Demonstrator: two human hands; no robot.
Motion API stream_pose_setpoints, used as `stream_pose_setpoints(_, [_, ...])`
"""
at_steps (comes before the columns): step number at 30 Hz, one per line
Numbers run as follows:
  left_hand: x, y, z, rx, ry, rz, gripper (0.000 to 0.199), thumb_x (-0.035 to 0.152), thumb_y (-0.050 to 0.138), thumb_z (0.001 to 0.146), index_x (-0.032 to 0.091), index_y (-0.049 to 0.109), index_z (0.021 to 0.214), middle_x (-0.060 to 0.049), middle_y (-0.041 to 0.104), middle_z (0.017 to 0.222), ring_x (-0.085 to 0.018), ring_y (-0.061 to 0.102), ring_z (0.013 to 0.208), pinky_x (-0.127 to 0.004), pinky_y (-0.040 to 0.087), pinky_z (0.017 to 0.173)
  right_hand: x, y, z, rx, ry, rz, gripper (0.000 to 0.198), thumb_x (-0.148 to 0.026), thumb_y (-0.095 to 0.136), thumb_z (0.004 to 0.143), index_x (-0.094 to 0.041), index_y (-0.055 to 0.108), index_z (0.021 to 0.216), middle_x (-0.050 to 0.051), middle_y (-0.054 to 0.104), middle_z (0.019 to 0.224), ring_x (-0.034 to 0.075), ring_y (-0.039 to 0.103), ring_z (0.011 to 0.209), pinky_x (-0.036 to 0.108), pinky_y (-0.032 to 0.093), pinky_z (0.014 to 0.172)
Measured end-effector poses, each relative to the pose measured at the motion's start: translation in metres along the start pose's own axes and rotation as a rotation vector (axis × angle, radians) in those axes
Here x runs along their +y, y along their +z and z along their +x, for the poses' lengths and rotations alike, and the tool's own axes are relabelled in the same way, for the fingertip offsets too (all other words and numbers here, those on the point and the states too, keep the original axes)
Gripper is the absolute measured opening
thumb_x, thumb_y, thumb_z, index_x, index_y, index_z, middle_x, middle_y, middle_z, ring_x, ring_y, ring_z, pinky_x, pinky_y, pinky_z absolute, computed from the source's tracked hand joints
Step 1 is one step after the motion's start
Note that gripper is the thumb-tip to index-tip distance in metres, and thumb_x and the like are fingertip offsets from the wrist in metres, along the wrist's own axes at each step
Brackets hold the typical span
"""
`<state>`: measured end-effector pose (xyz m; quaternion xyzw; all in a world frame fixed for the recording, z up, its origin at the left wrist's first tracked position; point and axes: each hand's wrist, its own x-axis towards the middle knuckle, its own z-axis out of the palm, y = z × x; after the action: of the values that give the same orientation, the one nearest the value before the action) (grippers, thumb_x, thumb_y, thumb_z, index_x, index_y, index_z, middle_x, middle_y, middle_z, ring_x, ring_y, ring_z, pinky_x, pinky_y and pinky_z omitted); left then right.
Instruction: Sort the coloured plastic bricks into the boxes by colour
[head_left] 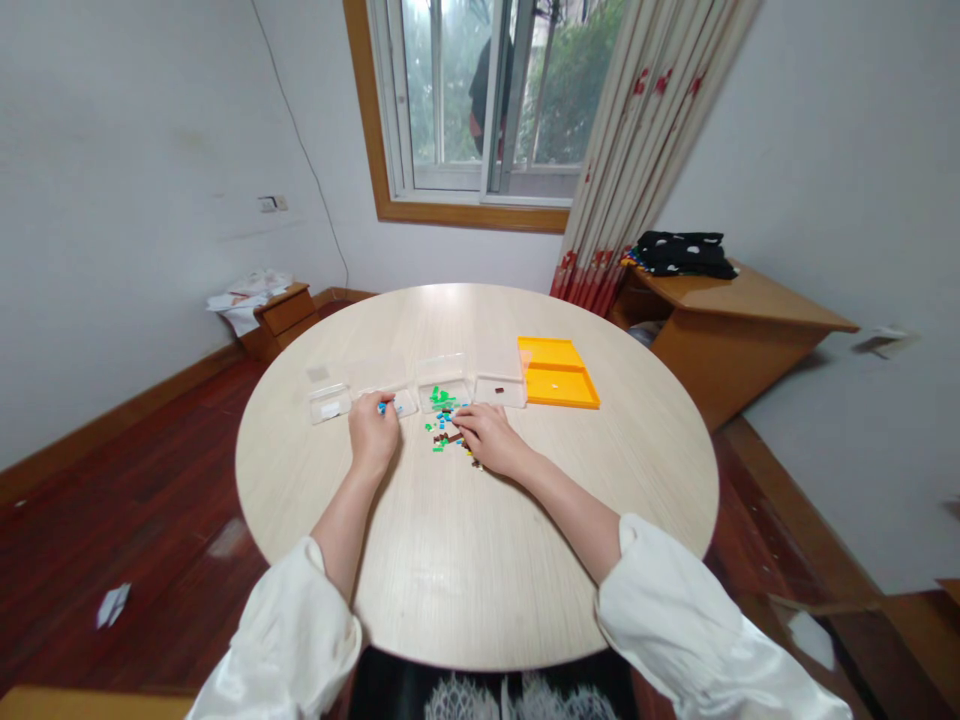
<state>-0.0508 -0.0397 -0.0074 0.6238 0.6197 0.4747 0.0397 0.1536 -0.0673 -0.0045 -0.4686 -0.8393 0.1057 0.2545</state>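
My left hand (373,432) is closed, its fingertips pinching a small blue building brick (382,407) at the edge of a clear plastic box (407,404). My right hand (489,437) reaches over a loose pile of small bricks on the table, its fingers bent and pressed together; what they pinch, if anything, is hidden. Brown bricks (450,438) lie just left of that hand, mixed with green, blue and yellow ones. Behind the pile, green bricks (441,397) fill part of another clear box (422,396).
The round table (465,560) also bears a clear box with white pieces (311,410), a clear box (517,396) with one brown brick (499,390), and an open yellow case (562,388) holding a small white piece. A wooden desk (720,300) stands at the right.
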Motion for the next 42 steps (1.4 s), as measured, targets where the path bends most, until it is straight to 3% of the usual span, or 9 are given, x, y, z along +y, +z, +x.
stream_pose_setpoints(15, [0.002,-0.003,-0.002,0.018,0.009,0.128,0.027,0.018,0.044,0.077,0.018,0.07,0.086,-0.011,0.065,0.084,-0.028,0.055,0.086,-0.042,0.04,0.081,0.004,0.002,0.002,0.14,-0.001,0.075,0.02,-0.005,0.055,0.08,-0.017,0.069,0.088,0.009,0.068,0.096,0.019,0.057,0.095,0.034,0.037,0.082])
stream_pose_setpoints(25, [0.011,-0.003,-0.006,-0.008,0.112,-0.011,0.022,0.018,0.047,0.076,0.018,0.068,0.082,-0.008,0.066,0.083,-0.024,0.057,0.087,-0.039,0.042,0.083,-0.003,-0.005,0.001,0.133,0.036,0.1,0.02,-0.002,0.055,0.075,-0.017,0.067,0.079,0.005,0.068,0.083,0.019,0.058,0.086,0.034,0.036,0.081])
stream_pose_setpoints(35, [0.036,-0.004,-0.017,-0.352,0.301,-0.218,0.011,0.026,0.061,0.076,0.022,0.07,0.081,-0.004,0.069,0.081,-0.02,0.058,0.082,-0.035,0.04,0.08,-0.011,-0.01,0.001,0.264,0.03,0.2,0.013,-0.006,0.058,0.075,-0.018,0.061,0.075,0.0,0.066,0.076,0.015,0.057,0.078,0.029,0.038,0.079])
stream_pose_setpoints(42, [0.035,0.001,-0.02,-0.456,0.336,-0.255,0.008,0.022,0.063,0.076,0.022,0.07,0.078,-0.005,0.071,0.084,-0.02,0.058,0.084,-0.036,0.039,0.08,-0.015,-0.01,-0.001,0.264,0.004,0.245,0.014,-0.005,0.058,0.074,-0.018,0.059,0.072,-0.001,0.062,0.073,0.014,0.056,0.076,0.028,0.039,0.077])
